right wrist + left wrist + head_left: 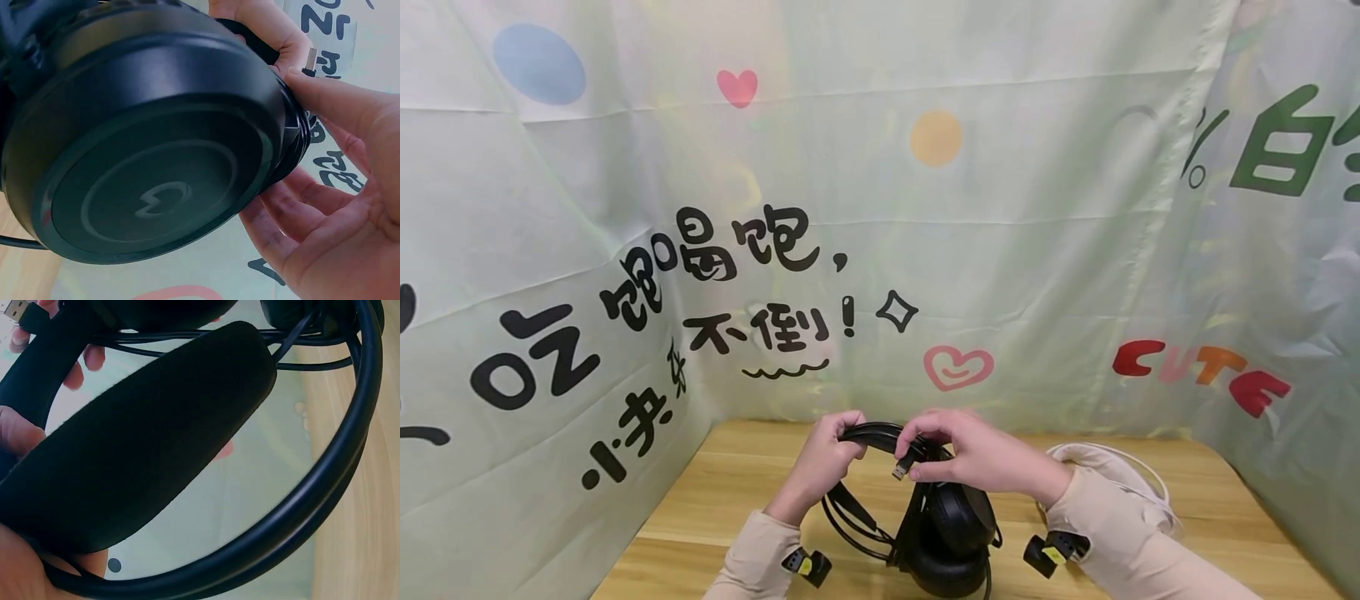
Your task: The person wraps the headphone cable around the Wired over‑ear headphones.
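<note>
A black over-ear headset (946, 560) is held up over the wooden table, its ear cups hanging low. My left hand (822, 468) grips its padded headband (156, 437) on the left, thumb and fingers around it. The fingers of my right hand (977, 450) hold the bundled black cable by the headset, with the USB plug (899, 471) jutting out near the thumb and its metal end bare. In the right wrist view, one round ear cup (156, 181) hides part of the cable coil (299, 140) that the fingers grip.
On the wooden table (737, 467), a white item with a white cord (1112, 467) lies behind my right forearm. Pale printed cloth (1037, 275) hangs around the back and sides of the table. Black camera units are strapped at both wrists.
</note>
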The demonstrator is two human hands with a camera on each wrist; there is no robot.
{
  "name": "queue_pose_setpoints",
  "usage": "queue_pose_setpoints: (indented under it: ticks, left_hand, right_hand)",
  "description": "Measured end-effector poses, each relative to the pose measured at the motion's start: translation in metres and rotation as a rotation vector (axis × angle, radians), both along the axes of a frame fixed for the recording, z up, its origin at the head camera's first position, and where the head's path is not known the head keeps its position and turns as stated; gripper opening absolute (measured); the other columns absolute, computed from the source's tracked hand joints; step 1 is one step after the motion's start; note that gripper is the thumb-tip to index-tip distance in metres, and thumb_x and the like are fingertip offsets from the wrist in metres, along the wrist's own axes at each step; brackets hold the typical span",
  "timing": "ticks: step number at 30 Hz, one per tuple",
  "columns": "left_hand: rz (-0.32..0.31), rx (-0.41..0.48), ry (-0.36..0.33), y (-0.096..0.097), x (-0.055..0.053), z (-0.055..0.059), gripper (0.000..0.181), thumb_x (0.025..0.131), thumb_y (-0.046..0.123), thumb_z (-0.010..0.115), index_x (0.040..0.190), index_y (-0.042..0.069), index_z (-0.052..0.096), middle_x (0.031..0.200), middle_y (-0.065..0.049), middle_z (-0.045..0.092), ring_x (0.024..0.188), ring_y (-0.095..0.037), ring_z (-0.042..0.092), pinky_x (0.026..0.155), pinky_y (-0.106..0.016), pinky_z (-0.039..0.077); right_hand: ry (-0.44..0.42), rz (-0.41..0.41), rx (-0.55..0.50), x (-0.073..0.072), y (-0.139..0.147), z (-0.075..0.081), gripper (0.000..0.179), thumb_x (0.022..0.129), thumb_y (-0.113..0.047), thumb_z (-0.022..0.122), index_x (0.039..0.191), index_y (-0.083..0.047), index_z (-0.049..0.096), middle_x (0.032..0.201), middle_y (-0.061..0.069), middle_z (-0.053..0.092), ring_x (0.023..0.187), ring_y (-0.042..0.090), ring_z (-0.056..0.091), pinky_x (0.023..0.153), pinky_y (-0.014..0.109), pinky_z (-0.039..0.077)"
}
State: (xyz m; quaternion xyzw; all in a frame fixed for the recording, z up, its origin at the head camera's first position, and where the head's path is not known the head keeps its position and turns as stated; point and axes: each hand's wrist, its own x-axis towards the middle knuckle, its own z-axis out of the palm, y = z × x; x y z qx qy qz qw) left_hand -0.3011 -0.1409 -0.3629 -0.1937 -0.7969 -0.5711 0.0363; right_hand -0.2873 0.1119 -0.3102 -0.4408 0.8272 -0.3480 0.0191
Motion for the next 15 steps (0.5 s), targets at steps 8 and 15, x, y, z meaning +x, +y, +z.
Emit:
queue_pose_setpoints:
  ticks: [8,15]
  left_hand:
    - [0.036,0.011,-0.025,-0.003,-0.0022,-0.0027,0.012,0.078,-0.008,0.05,0.078,0.003,0.052,0.061,0.007,0.037,0.046,-0.008,0.031,0.045,-0.02,0.027]
    - [0.082,0.078,-0.09,-0.0069,-0.0049,-0.0062,0.009,0.077,-0.009,0.051,0.08,0.0,0.05,0.061,0.006,0.037,0.046,-0.009,0.027,0.044,-0.021,0.026]
  right_hand:
    - [0.049,-0.04,0.041,0.0019,0.001,0.0003,0.021,0.096,-0.02,0.081,0.108,-0.033,0.07,0.137,-0.002,0.069,0.132,0.024,0.064,0.109,0.051,0.053]
    - [0.088,-0.042,0.044,0.0016,-0.0007,0.0003,0.024,0.093,-0.019,0.084,0.105,-0.035,0.07,0.155,0.005,0.059,0.143,0.031,0.058,0.115,0.062,0.047]
